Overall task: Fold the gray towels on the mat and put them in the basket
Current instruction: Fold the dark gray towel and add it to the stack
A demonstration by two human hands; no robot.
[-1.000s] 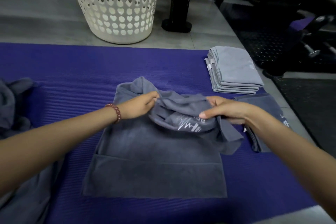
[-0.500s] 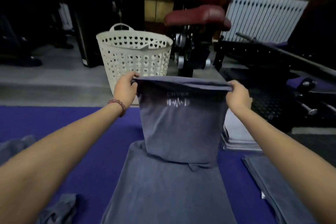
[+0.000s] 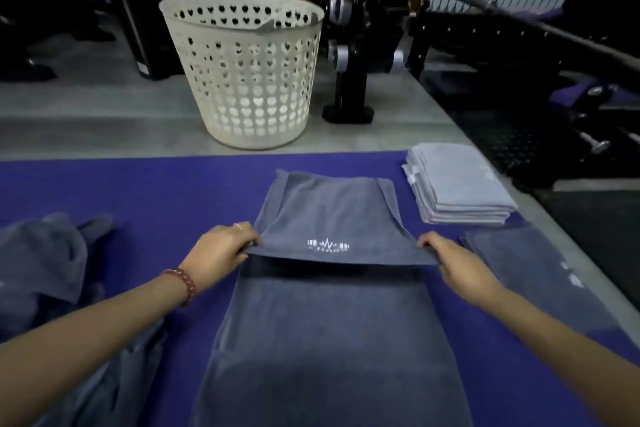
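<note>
White basket (image 3: pixel 249 80) stands beyond the towel (image 3: pixel 329 215), stack (image 3: pixel 460 191) right of it; left hand (image 3: pixel 218 253) and right hand (image 3: pixel 457 263) pinch its lifted edge, fingers (image 3: pixel 244 243) clamped.

Printed in white on the gray towel (image 3: pixel 329 215), a logo (image 3: pixel 328 245): a pulse-line zigzag between two blocky shapes, the row of letters beneath too blurred to read. On the folded towel (image 3: pixel 526 263) at right, small white marks (image 3: pixel 571 274), also illegible. No legible word or number.
</note>
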